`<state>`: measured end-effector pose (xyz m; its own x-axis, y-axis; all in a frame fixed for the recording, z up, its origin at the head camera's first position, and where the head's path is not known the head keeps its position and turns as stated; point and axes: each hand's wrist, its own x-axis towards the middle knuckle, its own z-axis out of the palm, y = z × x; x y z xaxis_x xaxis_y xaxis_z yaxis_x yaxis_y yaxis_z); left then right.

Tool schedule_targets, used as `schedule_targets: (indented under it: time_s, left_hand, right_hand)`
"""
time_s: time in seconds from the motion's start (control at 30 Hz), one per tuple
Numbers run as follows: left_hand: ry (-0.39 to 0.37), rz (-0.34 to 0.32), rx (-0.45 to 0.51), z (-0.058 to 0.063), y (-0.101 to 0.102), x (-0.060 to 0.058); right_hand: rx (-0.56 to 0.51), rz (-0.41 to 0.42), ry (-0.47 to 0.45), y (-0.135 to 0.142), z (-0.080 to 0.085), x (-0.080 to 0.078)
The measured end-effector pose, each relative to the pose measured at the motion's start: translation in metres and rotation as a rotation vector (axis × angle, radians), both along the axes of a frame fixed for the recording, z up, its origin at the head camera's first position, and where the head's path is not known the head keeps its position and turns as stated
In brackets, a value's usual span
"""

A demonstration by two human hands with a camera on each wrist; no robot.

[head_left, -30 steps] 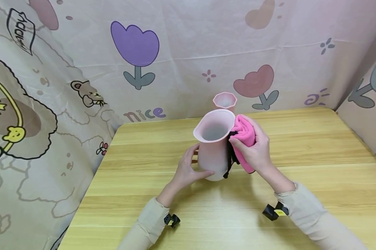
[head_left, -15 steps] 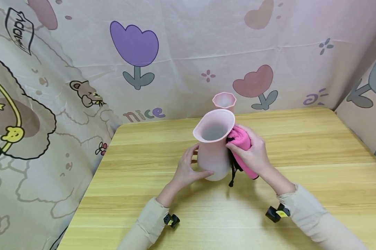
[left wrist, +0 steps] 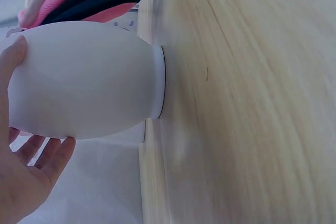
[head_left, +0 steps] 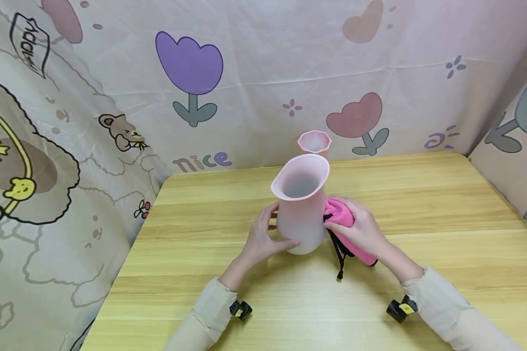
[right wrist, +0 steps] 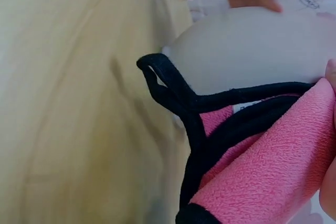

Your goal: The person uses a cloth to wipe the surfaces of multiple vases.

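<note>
A tall pink-to-white vase (head_left: 300,222) with a flared, wavy mouth stands upright on the wooden table. My left hand (head_left: 263,236) grips its lower left side, thumb in front and fingers round the back; the left wrist view shows the vase's base (left wrist: 159,82) down on the wood. Bunched in my right hand (head_left: 365,229) is a pink towel (head_left: 339,212) with black trim, held against the vase's right side. A black loop (right wrist: 163,80) of the towel hangs down in the right wrist view. The fingers behind the towel are mostly hidden.
Right behind the large vase is a smaller pink vase (head_left: 314,141) with a faceted rim, partly covered by it. Patterned cloth (head_left: 254,58) hangs along the table's back and sides. A small black camera (head_left: 401,308) sits on the right wrist, another camera (head_left: 240,310) on the left.
My right hand has slid the towel down the vase's right side, from near the rim to about mid-height. The left hand and the vase have stayed in place.
</note>
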<state>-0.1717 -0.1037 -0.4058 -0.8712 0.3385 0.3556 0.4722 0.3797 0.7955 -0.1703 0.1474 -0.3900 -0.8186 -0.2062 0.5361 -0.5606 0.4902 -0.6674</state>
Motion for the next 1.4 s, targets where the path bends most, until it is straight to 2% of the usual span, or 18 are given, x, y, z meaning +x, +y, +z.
schedule_targets:
  time_s: [0.2, 0.47, 0.57, 0.7, 0.9, 1.07, 1.2, 1.4]
  left_hand:
    - [-0.007, -0.001, -0.002, 0.000, 0.000, 0.000]
    - [-0.019, 0.007, -0.008, 0.001, 0.000, 0.000]
    - [-0.014, 0.007, -0.012, 0.001, 0.000, 0.000]
    - [-0.010, 0.008, -0.016, 0.001, 0.000, 0.000]
    - [-0.009, 0.006, -0.019, 0.000, 0.001, 0.000]
    - [-0.018, 0.006, -0.006, 0.000, 0.000, 0.000]
    - [-0.032, 0.004, 0.008, 0.000, 0.001, 0.000]
    - [-0.041, 0.008, 0.016, 0.000, 0.001, 0.001]
  right_hand:
    - [0.041, 0.008, -0.073, 0.006, -0.010, 0.001]
    - [0.073, 0.086, -0.221, 0.012, -0.016, -0.001]
    - [0.106, 0.115, -0.282, 0.013, -0.019, -0.002]
    - [0.180, 0.135, -0.320, 0.014, -0.025, -0.005]
    - [0.265, 0.192, -0.342, 0.013, -0.037, -0.008]
    - [0.312, 0.202, -0.335, 0.010, -0.041, -0.010]
    - [0.310, 0.211, -0.351, 0.011, -0.040, -0.009]
    - [0.251, 0.219, -0.384, 0.014, -0.036, -0.007]
